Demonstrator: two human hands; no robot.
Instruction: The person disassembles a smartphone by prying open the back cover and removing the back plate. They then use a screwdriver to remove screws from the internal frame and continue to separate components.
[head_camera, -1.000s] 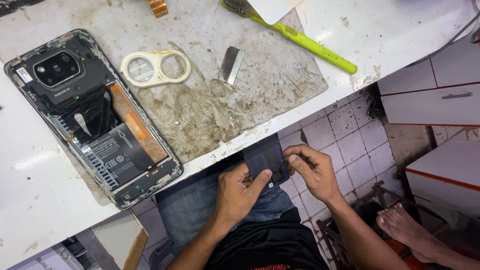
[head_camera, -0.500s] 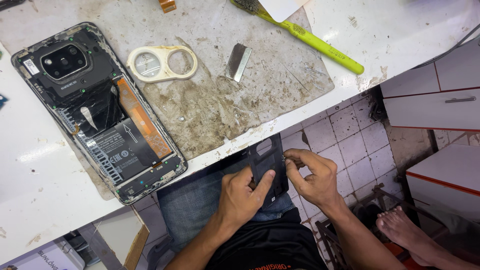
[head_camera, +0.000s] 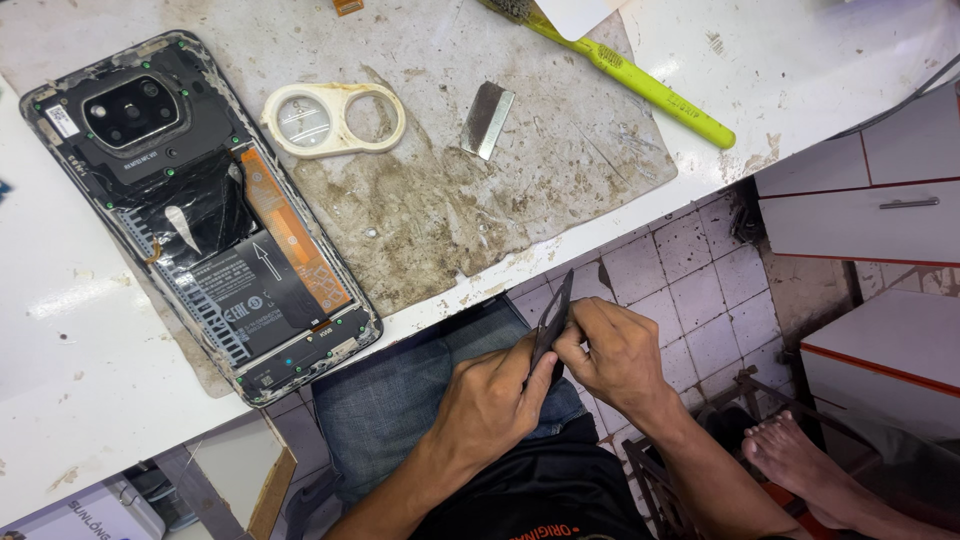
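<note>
Below the bench edge, over the lap: a thin dark plate (head_camera: 551, 322), most likely a small phone part, held edge-on to the camera between both hands. Long axis running steeply from upper right down to lower left, upper tip just clear of the white bench (head_camera: 80, 400) rim, lower end buried in the grip. Left hand (head_camera: 490, 400) closed round the lower half, thumb pressed up along one face. Right hand (head_camera: 618, 352) meeting it from the other side, fingertips pinched together on the plate's upper-middle edge; whether picking at a film or only steadying, cannot tell. Both hands touching the plate and touching each other, neither nearer than the other.

Up on the bench, well apart from the hands: an opened smartphone (head_camera: 200, 215) lying back-off, camera end far left, its length slanting toward the near edge and its lower corner just beside that edge. To its right, on the stained grey mat (head_camera: 560, 190), a cream two-hole camera bezel (head_camera: 335, 118), then a small metal scraper blade (head_camera: 487, 120), then a yellow-green handled brush (head_camera: 640, 85) lying diagonally at the far side.

Open room: tiled floor (head_camera: 690, 270) right of the hands, white drawers (head_camera: 860, 200) further right, a bare foot (head_camera: 800, 455) low down at right. Little clearance above, with the bench rim close over the plate's top.
</note>
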